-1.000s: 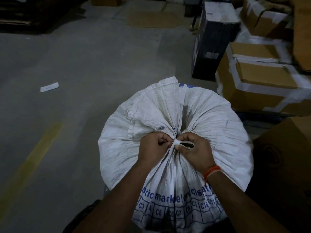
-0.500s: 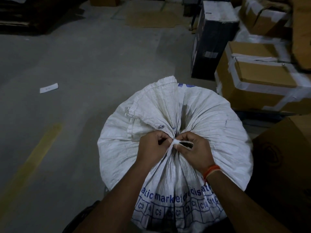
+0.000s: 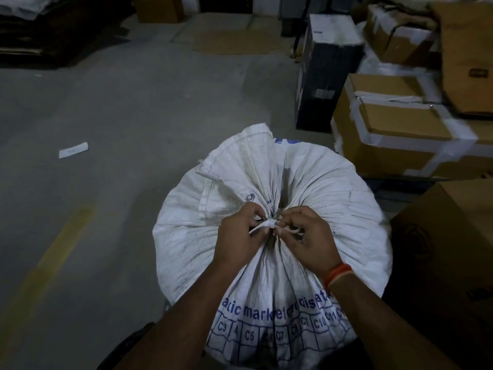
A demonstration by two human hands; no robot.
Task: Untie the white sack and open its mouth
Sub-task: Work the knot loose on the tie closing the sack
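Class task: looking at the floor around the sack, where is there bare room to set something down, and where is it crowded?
Free: the concrete floor left of the white sack, around the paper scrap and yellow line. Crowded: right side, with taped cardboard boxes and a black box.

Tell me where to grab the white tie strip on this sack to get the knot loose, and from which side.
Grip the loose tail of the white tie strip that sticks out toward the left hand, pinching it from the left, probably pulling away from the knot. The right hand can pin the gathered neck of the white sack beside it.
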